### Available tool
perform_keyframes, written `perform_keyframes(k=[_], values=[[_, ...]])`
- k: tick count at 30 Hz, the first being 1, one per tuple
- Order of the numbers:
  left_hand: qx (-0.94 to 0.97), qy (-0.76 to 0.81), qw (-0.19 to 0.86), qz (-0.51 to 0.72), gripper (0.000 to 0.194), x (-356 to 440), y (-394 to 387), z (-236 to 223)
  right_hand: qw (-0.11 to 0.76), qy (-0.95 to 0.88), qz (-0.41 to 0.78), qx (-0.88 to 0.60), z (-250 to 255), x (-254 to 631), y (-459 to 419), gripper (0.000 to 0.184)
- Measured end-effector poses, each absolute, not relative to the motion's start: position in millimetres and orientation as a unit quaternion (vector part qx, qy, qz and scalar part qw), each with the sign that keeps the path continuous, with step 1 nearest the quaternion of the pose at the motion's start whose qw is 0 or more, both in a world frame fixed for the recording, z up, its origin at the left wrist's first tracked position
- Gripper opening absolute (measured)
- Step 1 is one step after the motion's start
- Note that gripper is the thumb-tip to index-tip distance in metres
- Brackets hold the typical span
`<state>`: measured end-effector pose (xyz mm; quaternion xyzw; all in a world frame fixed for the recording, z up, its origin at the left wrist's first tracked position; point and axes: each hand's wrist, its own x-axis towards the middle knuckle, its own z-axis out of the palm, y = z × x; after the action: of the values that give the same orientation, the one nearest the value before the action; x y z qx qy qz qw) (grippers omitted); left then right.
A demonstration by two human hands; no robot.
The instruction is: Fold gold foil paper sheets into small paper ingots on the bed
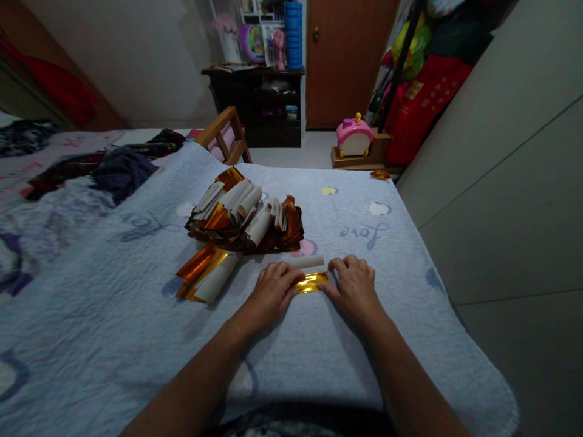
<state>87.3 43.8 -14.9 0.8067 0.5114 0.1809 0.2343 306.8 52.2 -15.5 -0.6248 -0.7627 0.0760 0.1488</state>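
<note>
A small sheet of gold foil paper (pixel 312 282) lies on the blue cloth, its pale back showing along the far side. My left hand (pixel 276 287) grips its left end, thumb and fingers pinched together. At the right end, my right hand (pixel 353 285) pinches the same sheet between thumb and forefinger. Left of my hands rests a curled stack of gold foil paper (pixel 207 274) with a grey-white side. Beyond it sits a large heap of folded gold and grey paper (pixel 248 212).
A patterned light-blue cloth (pixel 401 358) covers the surface under my hands. One folded gold piece (pixel 380 175) lies near its far right corner. A wooden chair (pixel 230 136) stands past the far edge; a pale cabinet (pixel 510 200) borders the right side.
</note>
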Motion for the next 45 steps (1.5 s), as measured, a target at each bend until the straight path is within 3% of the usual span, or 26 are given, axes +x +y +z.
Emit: perform_keyframes(k=[9,14,17,23,30,36,45], values=[[0.816,0.497,0.230,0.185,0.023,85,44,-15,0.148,-0.766,0.126,-0.612,-16,327,62,0.021],[0.823,0.485,0.238,0.176,0.028,84,44,-10,0.198,-0.769,0.183,-0.580,-10,326,60,0.014],[0.826,0.479,0.234,0.181,0.034,83,45,-11,0.215,-0.790,0.223,-0.530,-6,318,56,0.017],[0.850,0.440,0.173,0.232,0.016,84,47,-17,0.209,-0.819,0.209,-0.492,-8,306,51,0.025],[0.870,0.394,0.115,0.272,0.020,85,49,-22,0.247,-0.822,0.183,-0.479,-13,303,54,0.027],[0.846,0.385,0.159,0.333,0.020,81,51,-24,0.280,-0.816,0.196,-0.466,-21,302,60,0.026],[0.773,0.457,0.283,0.337,0.005,87,51,-13,0.357,-0.764,0.312,-0.437,-8,300,57,0.014]])
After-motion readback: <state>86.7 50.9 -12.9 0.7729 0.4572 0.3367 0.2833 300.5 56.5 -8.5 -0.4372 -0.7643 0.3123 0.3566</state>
